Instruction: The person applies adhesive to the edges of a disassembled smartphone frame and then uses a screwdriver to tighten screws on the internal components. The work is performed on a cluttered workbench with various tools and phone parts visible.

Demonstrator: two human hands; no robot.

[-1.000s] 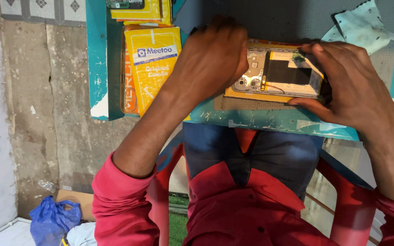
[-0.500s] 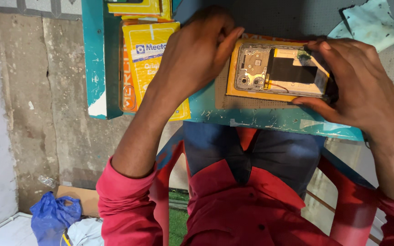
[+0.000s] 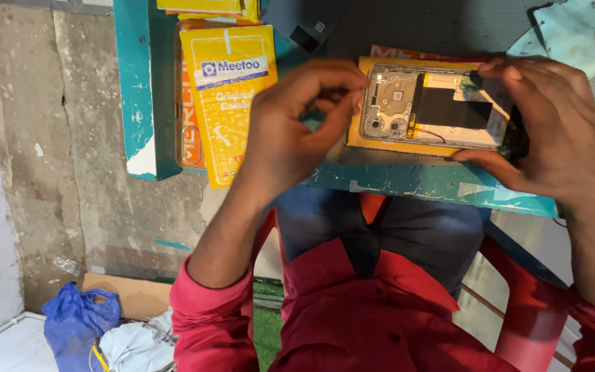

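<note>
An opened phone [image 3: 435,110] with its back cover off lies flat on a yellow-orange packet [image 3: 408,141], which rests on the near edge of a worn teal table [image 3: 421,182]. The phone's metal frame, a pair of round camera openings at its left end and a dark rectangular panel in the middle are exposed; a thin red wire runs along its lower edge.

The right hand [image 3: 552,131] grips the phone's right end, the thumb along the near edge and the fingers curled over the far corner. The left hand [image 3: 297,131] hovers just beside the phone's left end, thumb and forefinger pinched together; whether they hold some tiny part cannot be told.

To the left, a yellow printed pouch [image 3: 228,96] lies on the table, overhanging its edge, with an orange packet [image 3: 187,103] under it. A dark flat object [image 3: 297,24] sits farther back. Below, the person wears a red shirt [image 3: 373,310] and sits on a red chair [image 3: 531,303]. On the floor are a blue plastic bag [image 3: 77,320] and a piece of cardboard [image 3: 132,293].
</note>
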